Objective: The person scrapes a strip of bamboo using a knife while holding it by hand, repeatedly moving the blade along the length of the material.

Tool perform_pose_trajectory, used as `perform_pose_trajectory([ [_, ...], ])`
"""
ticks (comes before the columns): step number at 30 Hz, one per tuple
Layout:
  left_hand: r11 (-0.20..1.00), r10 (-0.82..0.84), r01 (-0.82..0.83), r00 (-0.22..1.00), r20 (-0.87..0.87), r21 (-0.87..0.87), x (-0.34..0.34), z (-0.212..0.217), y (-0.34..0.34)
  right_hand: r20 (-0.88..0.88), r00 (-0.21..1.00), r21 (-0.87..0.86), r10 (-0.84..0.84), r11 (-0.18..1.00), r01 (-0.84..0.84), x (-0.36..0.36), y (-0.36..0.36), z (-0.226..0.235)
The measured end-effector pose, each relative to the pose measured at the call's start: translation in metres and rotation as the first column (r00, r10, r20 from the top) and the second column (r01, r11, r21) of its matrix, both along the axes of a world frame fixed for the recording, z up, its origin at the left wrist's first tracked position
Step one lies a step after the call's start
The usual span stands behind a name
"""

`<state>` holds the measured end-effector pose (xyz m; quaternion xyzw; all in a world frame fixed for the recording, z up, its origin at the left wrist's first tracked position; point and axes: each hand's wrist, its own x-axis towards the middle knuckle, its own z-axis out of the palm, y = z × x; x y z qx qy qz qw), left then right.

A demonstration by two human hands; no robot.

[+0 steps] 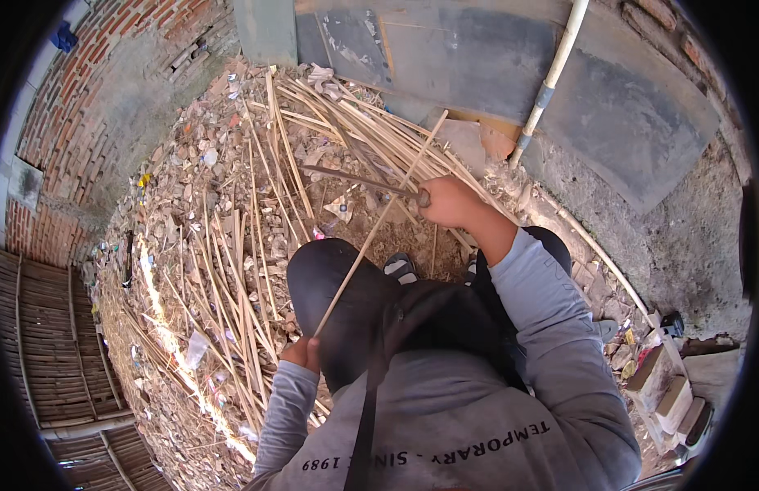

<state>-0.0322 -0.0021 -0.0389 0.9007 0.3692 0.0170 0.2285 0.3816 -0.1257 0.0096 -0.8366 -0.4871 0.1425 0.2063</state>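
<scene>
Bamboo strip [352, 272] crosses knife blade [351, 176].
Left hand [301, 354] grips strip's near end, likely steadying it; right hand [450, 202] has fingers curled round the handle [423, 198], likely for control.

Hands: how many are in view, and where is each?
2. The left hand is at the near end of a thin strip; the right hand is wrapped around the handle of a knife. No others show.

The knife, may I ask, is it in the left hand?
No, the right hand holds the knife; the left hand grips a pale strip.
</scene>
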Motion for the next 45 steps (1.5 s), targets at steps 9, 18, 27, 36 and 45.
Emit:
perform_pose_trajectory([
  [9, 0.998, -0.006, 0.005, 1.0, -0.018, -0.064, 0.011, 0.015, -0.003, -0.091, 0.993, 0.033, -0.073, 0.997, 0.076, 0.013, -0.007, -0.035],
  [18, 0.997, -0.013, 0.011, 1.0, -0.02, -0.083, 0.018, 0.019, -0.006, -0.08, 0.97, -0.041, -0.23, 0.973, 0.227, 0.054, -0.026, -0.046],
  [27, 0.981, -0.021, 0.045, 0.992, 0.127, -0.19, 0.013, 0.018, -0.005, -0.078, 0.996, -0.074, -0.041, 0.997, 0.035, 0.003, -0.015, -0.011],
  [36, 0.984, -0.025, 0.043, 0.994, 0.104, -0.175, 0.01, 0.021, 0.0, -0.064, 0.998, -0.082, -0.016, 0.997, 0.011, -0.013, -0.008, -0.006],
  [45, 0.985, -0.042, 0.042, 0.999, 0.001, -0.166, 0.009, 0.016, 0.007, -0.086, 0.975, -0.016, -0.206, 0.979, 0.205, 0.04, -0.011, -0.039],
])
